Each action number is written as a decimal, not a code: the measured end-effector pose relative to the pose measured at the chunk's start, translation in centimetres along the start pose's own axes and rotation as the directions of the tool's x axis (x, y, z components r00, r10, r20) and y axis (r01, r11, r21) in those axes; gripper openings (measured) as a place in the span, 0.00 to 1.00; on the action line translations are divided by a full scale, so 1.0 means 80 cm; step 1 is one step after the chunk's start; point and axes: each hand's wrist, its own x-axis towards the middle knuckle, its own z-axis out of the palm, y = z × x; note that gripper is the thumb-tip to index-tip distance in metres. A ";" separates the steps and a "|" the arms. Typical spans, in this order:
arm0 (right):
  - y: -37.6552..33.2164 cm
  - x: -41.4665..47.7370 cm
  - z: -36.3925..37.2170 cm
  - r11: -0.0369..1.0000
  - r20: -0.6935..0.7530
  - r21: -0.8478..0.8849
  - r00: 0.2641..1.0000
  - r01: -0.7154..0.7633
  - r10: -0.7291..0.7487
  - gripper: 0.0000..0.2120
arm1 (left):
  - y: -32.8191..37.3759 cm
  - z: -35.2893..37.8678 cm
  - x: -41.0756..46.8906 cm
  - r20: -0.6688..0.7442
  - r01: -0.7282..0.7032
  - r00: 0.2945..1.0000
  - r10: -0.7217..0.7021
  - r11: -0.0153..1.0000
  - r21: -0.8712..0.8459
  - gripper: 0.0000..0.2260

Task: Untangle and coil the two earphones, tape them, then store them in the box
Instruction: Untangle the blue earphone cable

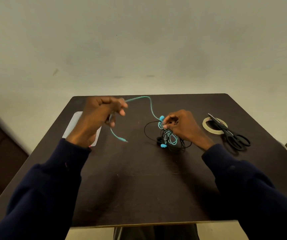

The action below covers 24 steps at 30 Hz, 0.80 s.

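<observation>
A teal earphone [151, 108] and a black earphone [147, 126] lie knotted together in a bundle at the middle right of the dark table [139, 179]. My left hand [97, 116] is raised at the left and grips the teal cable, whose plug end hangs down to the tabletop. From that hand the cable arcs over to the bundle. My right hand [182, 127] pinches the bundle from above, fingers among the teal and black loops. A flat grey box [73, 125] lies at the left, partly hidden behind my left hand.
A roll of clear tape [206, 126] sits at the right of the table, with black scissors [232, 135] lying across it. A pale wall stands behind the table's far edge. Dark furniture shows at the far left.
</observation>
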 end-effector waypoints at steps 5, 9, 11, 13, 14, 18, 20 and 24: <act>-0.005 0.000 0.001 1.000 0.008 0.028 1.000 -0.011 0.010 0.04 | -0.027 -0.006 -0.010 0.260 0.266 0.908 -0.330 0.930 0.253 0.09; -0.005 -0.001 -0.001 1.000 -0.014 -0.011 1.000 -0.024 0.023 0.05 | -0.041 -0.018 -0.009 0.273 0.372 0.798 -0.537 0.796 0.477 0.10; -0.005 -0.001 -0.001 1.000 -0.016 -0.012 1.000 -0.021 0.021 0.06 | -0.047 -0.022 -0.007 0.258 0.384 0.747 -0.612 0.715 0.584 0.10; -0.006 -0.001 0.002 1.000 -0.007 -0.024 1.000 -0.011 0.011 0.07 | -0.054 -0.021 -0.004 0.238 0.388 0.704 -0.669 0.642 0.661 0.10; -0.006 -0.002 0.004 0.999 -0.002 -0.035 1.000 -0.001 0.001 0.07 | -0.057 -0.021 -0.003 0.209 0.384 0.695 -0.688 0.602 0.700 0.09; -0.007 -0.001 0.011 0.992 -0.006 -0.095 0.997 0.079 -0.080 0.08 | -0.078 -0.014 0.013 0.070 0.124 0.923 -0.379 0.465 0.877 0.11; -0.008 0.001 0.013 0.987 -0.009 -0.124 0.994 0.106 -0.108 0.08 | -0.082 0.006 0.021 0.121 -0.007 0.985 -0.120 0.682 0.731 0.11; -0.012 0.002 0.014 0.980 -0.003 -0.145 0.991 0.133 -0.135 0.09 | -0.085 0.064 0.031 0.208 -0.119 0.977 0.056 0.946 0.302 0.14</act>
